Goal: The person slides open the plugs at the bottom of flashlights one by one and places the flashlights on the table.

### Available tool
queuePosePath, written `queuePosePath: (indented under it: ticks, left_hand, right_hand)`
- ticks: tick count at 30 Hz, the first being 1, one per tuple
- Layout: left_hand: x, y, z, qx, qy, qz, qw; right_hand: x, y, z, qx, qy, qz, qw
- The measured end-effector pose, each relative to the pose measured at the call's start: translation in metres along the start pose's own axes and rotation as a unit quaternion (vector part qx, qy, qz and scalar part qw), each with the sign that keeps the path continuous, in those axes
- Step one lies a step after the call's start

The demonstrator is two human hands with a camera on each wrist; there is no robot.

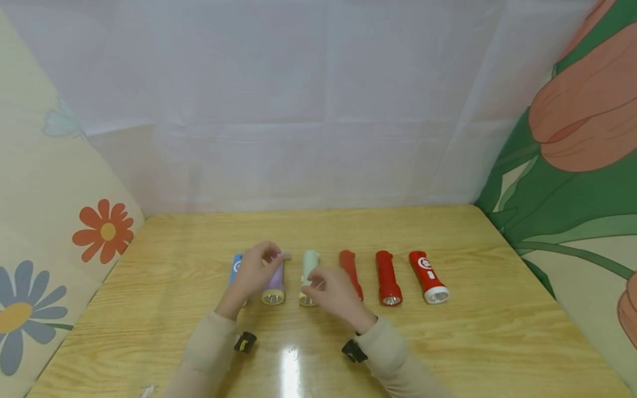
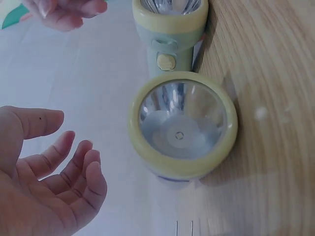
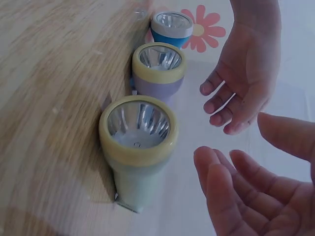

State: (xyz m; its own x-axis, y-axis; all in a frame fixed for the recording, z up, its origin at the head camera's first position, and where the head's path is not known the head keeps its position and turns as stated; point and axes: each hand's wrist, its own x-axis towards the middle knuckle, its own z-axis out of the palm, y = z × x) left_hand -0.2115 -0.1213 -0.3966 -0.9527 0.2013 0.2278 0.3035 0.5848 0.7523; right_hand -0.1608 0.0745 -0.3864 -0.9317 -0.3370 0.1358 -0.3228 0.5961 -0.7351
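No wording is legible. White round emblems (image 1: 425, 263) mark the white-rimmed red torch (image 1: 431, 282) at four o'clock and blue torch (image 1: 234, 271) at eight.

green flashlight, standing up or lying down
Lying down: in the head view the green flashlight stretches along the table, lens toward the near edge.

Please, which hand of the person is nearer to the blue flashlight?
Left. In the head view, the left hand partly covers the blue flashlight; the right hand is farther right, beyond the purple flashlight, partly covering the green flashlight.
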Motion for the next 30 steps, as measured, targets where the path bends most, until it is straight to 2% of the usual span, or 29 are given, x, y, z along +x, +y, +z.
queuePosePath:
  ticks: [10,18,30]
  left_hand:
    - [-0.006,0.0,-0.001,-0.015,0.004,0.031,0.9994]
    - [-0.01,0.002,0.002,-0.027,0.005,0.017,0.9995]
    - [-0.011,0.001,0.006,-0.047,-0.005,-0.003,0.9989]
  right_hand:
    - [-0.011,0.009,-0.012,-0.024,0.01,0.013,1.0]
    - [-0.019,0.018,-0.019,-0.034,0.014,0.052,0.998]
    - [-0.028,0.027,-0.025,-0.035,0.042,0.058,0.997]
